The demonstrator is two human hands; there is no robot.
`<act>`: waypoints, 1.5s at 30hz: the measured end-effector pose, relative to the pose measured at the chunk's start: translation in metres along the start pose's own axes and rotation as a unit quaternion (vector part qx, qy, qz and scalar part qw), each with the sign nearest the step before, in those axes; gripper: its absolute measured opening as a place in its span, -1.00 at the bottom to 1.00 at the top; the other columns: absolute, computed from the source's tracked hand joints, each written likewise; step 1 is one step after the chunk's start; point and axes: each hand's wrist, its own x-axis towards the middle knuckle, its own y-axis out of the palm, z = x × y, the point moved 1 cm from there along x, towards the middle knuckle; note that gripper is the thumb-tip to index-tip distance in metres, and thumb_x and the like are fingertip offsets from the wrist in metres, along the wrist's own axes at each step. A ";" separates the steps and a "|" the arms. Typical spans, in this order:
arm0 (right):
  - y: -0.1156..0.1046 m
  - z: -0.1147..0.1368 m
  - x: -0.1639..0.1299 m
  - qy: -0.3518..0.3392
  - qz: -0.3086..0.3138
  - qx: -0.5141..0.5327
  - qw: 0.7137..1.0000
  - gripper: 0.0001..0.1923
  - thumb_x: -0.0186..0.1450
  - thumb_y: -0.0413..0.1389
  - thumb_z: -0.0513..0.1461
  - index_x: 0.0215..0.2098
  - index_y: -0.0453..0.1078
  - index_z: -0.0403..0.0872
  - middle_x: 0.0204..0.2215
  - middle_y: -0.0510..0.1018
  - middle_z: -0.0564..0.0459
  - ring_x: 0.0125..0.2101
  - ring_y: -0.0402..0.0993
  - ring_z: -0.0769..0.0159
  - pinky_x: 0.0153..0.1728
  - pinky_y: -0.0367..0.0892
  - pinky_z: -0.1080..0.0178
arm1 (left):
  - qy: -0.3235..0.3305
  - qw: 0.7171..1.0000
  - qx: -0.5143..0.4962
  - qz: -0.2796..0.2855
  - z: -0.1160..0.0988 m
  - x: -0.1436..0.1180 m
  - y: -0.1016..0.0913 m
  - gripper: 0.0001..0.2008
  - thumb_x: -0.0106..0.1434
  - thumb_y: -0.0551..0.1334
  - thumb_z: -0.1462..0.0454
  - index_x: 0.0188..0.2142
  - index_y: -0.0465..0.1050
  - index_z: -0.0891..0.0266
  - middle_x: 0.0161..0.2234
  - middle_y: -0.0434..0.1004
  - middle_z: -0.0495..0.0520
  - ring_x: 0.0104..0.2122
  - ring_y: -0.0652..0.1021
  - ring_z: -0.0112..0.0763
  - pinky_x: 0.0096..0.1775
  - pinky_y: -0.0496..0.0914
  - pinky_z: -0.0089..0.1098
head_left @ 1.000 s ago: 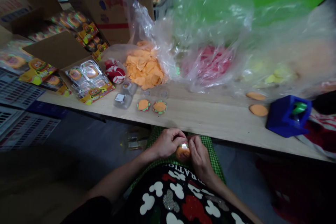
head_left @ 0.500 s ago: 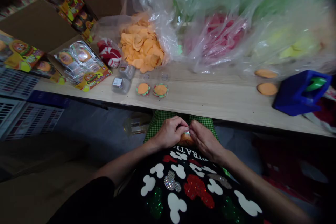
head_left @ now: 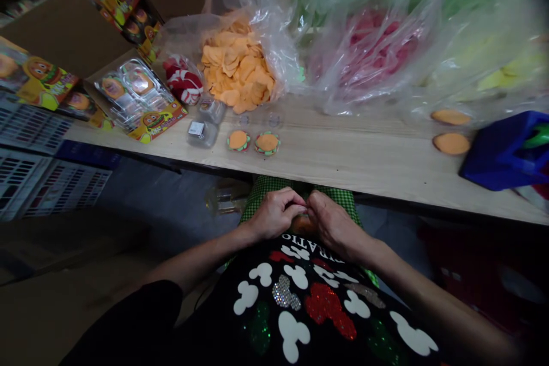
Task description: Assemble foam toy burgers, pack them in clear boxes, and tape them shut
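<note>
Both hands meet over my lap, just below the table edge. My left hand [head_left: 277,214] is closed in a pinch, thumb and fingertips together. Opposite it, my right hand [head_left: 333,218] is closed too, its fingertips touching the left ones. Between and under them shows a small rounded orange-brown toy burger [head_left: 303,225], mostly covered by the fingers; its details are too dark to make out. On the table in front lie two flat burger stacks, one orange-topped stack [head_left: 238,139] and another stack [head_left: 267,142], with green frilled edges, in clear plastic shells.
Orange foam discs [head_left: 240,71] spill from a clear bag. Pink pieces [head_left: 377,46] fill another bag. Two orange ovals [head_left: 451,143] lie beside a blue tape dispenser [head_left: 501,154]. At left stand a display box [head_left: 141,100], clear cases [head_left: 201,132] and white crates [head_left: 32,120].
The view has shifted slightly, so table things at right appear further right. My hands stay together over the lap; the fingertips have closed in over the toy burger's top.
</note>
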 end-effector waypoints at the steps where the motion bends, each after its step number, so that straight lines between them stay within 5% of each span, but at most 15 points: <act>1: 0.003 -0.001 0.000 -0.007 0.001 -0.008 1.000 -0.88 0.41 -0.10 -0.26 -0.33 0.15 -0.01 -0.40 0.31 0.05 -0.42 0.20 0.28 -0.39 0.12 0.23 | 0.010 1.000 0.014 -0.008 0.000 -0.002 0.002 -0.90 0.26 0.25 0.31 -0.37 0.55 0.26 -0.36 0.56 0.05 -0.31 0.53 -0.39 -0.20 0.37 -0.39; 8: 0.009 0.000 -0.003 0.003 0.021 0.031 0.999 -0.85 0.39 -0.04 -0.20 -0.37 0.15 -0.01 -0.44 0.32 0.05 -0.43 0.18 0.28 -0.39 0.11 0.23 | 0.026 0.999 0.020 -0.015 0.002 -0.011 0.008 -0.86 0.27 0.22 0.30 -0.41 0.50 0.24 -0.39 0.54 0.06 -0.34 0.50 -0.38 -0.23 0.36 -0.38; 16: -0.010 -0.015 0.005 0.127 0.111 0.261 0.950 -0.57 0.39 -0.01 0.11 -0.44 0.13 -0.02 -0.49 0.22 0.15 -0.45 0.13 0.34 -0.41 0.11 0.28 | -0.125 0.968 -0.184 0.115 0.022 0.000 -0.005 -0.75 0.11 0.38 0.16 -0.33 0.53 0.33 -0.40 0.56 0.05 -0.41 0.47 -0.45 -0.29 0.33 -0.44; 20: -0.013 -0.023 0.004 0.166 0.058 0.308 0.935 -0.54 0.31 0.03 0.16 -0.44 0.14 -0.02 -0.50 0.22 0.16 -0.45 0.13 0.35 -0.41 0.11 0.29 | -0.138 0.980 -0.111 0.093 0.023 -0.001 -0.016 -0.71 0.12 0.36 0.09 -0.44 0.48 0.31 -0.52 0.41 -0.04 -0.48 0.34 -0.49 -0.41 0.19 -0.48; 24: -0.034 -0.021 0.017 0.151 -0.013 0.318 0.936 -0.68 0.31 0.05 0.00 -0.44 0.16 -0.03 -0.53 0.25 0.17 -0.46 0.15 0.36 -0.43 0.10 0.31 | -0.098 0.981 -0.136 0.100 0.000 0.020 -0.015 -0.70 0.19 0.35 0.05 -0.33 0.47 0.26 -0.39 0.48 0.00 -0.37 0.43 -0.42 -0.33 0.29 -0.47; 28: -0.082 -0.029 0.025 0.144 -0.045 0.234 0.960 -0.89 0.27 0.07 -0.21 -0.41 0.30 -0.05 -0.49 0.40 0.12 -0.45 0.27 0.35 -0.39 0.22 0.30 | -0.073 0.963 -0.232 0.114 -0.033 0.055 0.010 -0.44 0.02 0.51 0.18 -0.01 0.41 0.18 -0.19 0.57 0.08 -0.18 0.56 -0.28 -0.14 0.42 -0.37; 30: -0.119 -0.044 0.013 0.170 -0.154 0.125 0.965 -0.87 0.21 0.04 -0.33 -0.32 0.42 -0.07 -0.34 0.53 0.03 -0.32 0.40 0.28 -0.23 0.33 0.23 | -0.085 0.961 -0.253 0.077 -0.044 0.070 0.020 -0.28 -0.01 0.52 0.20 0.13 0.34 0.15 -0.21 0.59 0.08 -0.22 0.59 -0.26 -0.15 0.45 -0.34; 31: -0.140 -0.055 0.001 0.198 -0.236 0.062 0.949 -0.78 0.18 0.03 -0.38 -0.27 0.47 -0.08 -0.25 0.56 -0.04 -0.23 0.44 0.24 -0.14 0.34 0.19 | -0.090 0.960 -0.262 0.049 -0.048 0.076 0.022 -0.28 -0.03 0.53 0.19 0.12 0.36 0.17 -0.23 0.60 0.07 -0.24 0.59 -0.28 -0.17 0.45 -0.35; 33: -0.180 -0.080 -0.030 0.303 -0.399 -0.035 0.865 -0.71 0.13 0.04 -0.39 -0.23 0.51 -0.11 -0.16 0.56 -0.14 -0.17 0.47 0.17 -0.12 0.35 0.16 | -0.098 0.957 -0.274 0.001 -0.053 0.087 0.022 -0.36 -0.06 0.54 0.15 0.01 0.45 0.20 -0.24 0.61 0.06 -0.28 0.59 -0.31 -0.22 0.46 -0.39; 35: -0.210 -0.105 -0.061 0.424 -0.484 -0.026 0.765 -0.77 0.11 0.12 -0.35 -0.26 0.52 -0.11 -0.22 0.56 -0.14 -0.22 0.51 0.16 -0.27 0.35 0.24 | -0.106 0.953 -0.282 -0.022 -0.055 0.094 0.019 -0.45 -0.06 0.53 0.11 -0.09 0.50 0.22 -0.21 0.62 0.06 -0.29 0.59 -0.33 -0.30 0.44 -0.43; 36: -0.220 -0.116 -0.073 0.458 -0.491 -0.007 0.741 -0.83 0.11 0.14 -0.33 -0.31 0.51 -0.12 -0.32 0.56 -0.13 -0.30 0.52 0.17 -0.38 0.33 0.27 | -0.111 0.952 -0.283 -0.026 -0.055 0.097 0.018 -0.47 -0.05 0.53 0.09 -0.11 0.51 0.22 -0.22 0.62 0.05 -0.31 0.58 -0.35 -0.34 0.43 -0.45; 41: -0.226 -0.140 -0.089 0.515 -0.459 0.150 0.708 -0.91 0.18 0.17 -0.26 -0.39 0.48 -0.15 -0.55 0.52 -0.04 -0.64 0.46 0.27 -0.71 0.12 0.35 | -0.116 0.949 -0.294 -0.002 -0.056 0.104 0.028 -0.50 0.04 0.48 0.08 -0.08 0.48 0.22 -0.19 0.60 0.06 -0.29 0.58 -0.38 -0.35 0.42 -0.46; 45: -0.220 -0.135 -0.089 0.482 -0.465 0.244 0.701 -0.90 0.20 0.16 -0.28 -0.32 0.45 -0.15 -0.45 0.58 -0.07 -0.58 0.56 0.24 -0.64 0.37 0.31 | -0.126 0.944 -0.304 0.009 -0.058 0.105 0.038 -0.48 0.02 0.49 0.05 -0.10 0.47 0.24 -0.19 0.58 0.07 -0.28 0.59 -0.33 -0.36 0.43 -0.45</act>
